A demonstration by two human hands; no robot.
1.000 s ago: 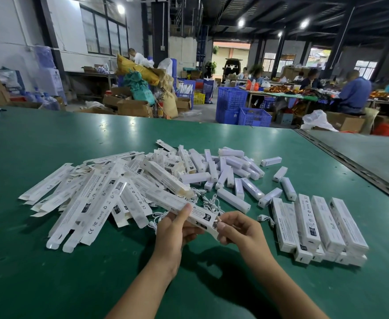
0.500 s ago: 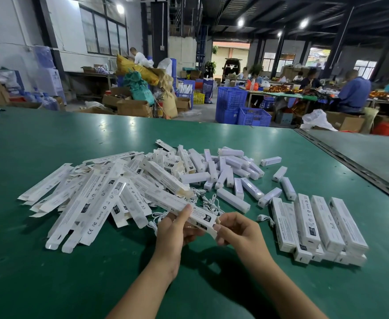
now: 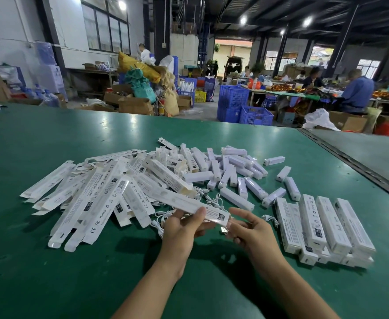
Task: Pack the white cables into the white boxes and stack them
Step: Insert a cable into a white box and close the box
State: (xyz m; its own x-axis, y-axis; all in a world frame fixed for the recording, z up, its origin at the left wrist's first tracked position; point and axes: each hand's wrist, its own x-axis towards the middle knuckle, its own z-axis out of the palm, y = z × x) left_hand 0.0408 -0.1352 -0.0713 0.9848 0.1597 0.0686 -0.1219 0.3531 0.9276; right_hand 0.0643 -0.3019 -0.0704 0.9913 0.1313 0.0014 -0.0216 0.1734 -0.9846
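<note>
The green table point(image 3: 50, 261) is covered across its middle by a heap of flat white boxes point(image 3: 101, 194), laid toward the left edge, and by short white blocks point(image 3: 235, 171) scattered toward the far edge. A stack of packed boxes point(image 3: 322, 224) is set toward the right edge, with their long axes running from near to far. Loose white cables point(image 3: 212, 199) are tangled between the heap and the hands.

One long box point(image 3: 216, 215) is held low over the table, near the near edge. It is gripped by the left hand point(image 3: 184, 229), thumb on top, fingers underneath. Its long axis runs from far-left to near-right, so its near-right end is pointed at the right hand point(image 3: 251, 229) — the nearer hand to that opening. The hands are kept slightly apart. A metal plug point(image 3: 223, 230) is seen just below the box end, at the right fingertips — whether it is pinched cannot be told. Feeding it in along the box's axis is judged the step in hand.
</note>
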